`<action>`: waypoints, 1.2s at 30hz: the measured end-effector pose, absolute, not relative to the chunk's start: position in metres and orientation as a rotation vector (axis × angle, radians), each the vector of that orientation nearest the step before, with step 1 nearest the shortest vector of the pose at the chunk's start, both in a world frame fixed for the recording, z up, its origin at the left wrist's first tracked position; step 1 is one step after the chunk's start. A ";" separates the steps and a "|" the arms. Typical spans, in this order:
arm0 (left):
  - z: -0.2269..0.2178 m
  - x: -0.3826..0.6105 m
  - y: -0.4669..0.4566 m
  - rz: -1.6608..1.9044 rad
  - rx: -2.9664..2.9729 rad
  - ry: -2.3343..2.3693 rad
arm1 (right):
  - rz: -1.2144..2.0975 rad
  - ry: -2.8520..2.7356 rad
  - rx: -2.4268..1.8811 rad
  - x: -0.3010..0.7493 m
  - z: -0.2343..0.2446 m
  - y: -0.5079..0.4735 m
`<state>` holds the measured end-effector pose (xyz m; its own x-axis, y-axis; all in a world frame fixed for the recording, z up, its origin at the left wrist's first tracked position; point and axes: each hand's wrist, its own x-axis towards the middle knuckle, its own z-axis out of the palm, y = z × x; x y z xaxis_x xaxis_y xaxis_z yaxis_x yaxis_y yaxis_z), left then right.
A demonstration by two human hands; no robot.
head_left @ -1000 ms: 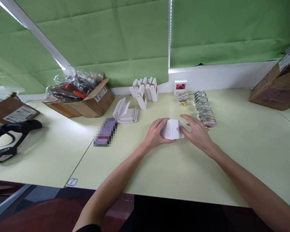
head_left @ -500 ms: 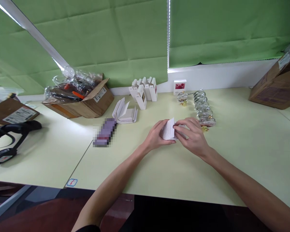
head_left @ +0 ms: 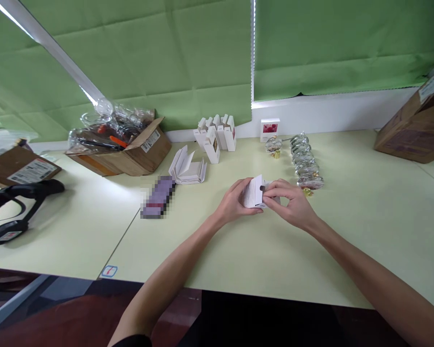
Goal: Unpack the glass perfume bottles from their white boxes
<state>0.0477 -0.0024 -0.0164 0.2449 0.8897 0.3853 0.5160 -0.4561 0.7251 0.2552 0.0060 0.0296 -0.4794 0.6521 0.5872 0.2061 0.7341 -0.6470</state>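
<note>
Both my hands meet at the middle of the pale table (head_left: 260,250) around a small white printed carton (head_left: 253,193). My left hand (head_left: 233,203) grips its left side with curled fingers. My right hand (head_left: 288,204) closes on its right side, thumb and fingers pinching a raised flap. The carton stands partly folded between them. A row of clear-wrapped glass items (head_left: 305,164) lies just beyond my right hand.
Several upright white cartons (head_left: 216,135) stand at the back, with a stack of flat carton blanks (head_left: 187,167) beside them. An open brown box of wrapped goods (head_left: 123,142) sits back left, a purple blurred item (head_left: 157,197) lies left, another brown box (head_left: 415,127) far right.
The carton lay flat under my hands a second ago. My right hand has since closed on it and lifted a flap upright, drawing in toward my left hand.
</note>
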 end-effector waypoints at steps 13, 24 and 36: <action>-0.021 0.043 0.001 1.104 1.994 1.233 | 0.770 -2.058 -0.829 0.254 0.023 0.008; -0.016 0.044 -0.002 1.016 2.004 1.166 | 0.519 -2.238 -0.976 0.260 0.027 0.011; -0.015 0.047 -0.004 0.986 2.038 1.176 | 0.458 -2.301 -0.721 0.258 0.010 0.017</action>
<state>0.0468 -0.0038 -0.0145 0.3373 0.8893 0.3088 0.4589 -0.4418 0.7708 0.2577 0.0167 0.0102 -0.6200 0.6068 0.4974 0.3704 0.7852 -0.4963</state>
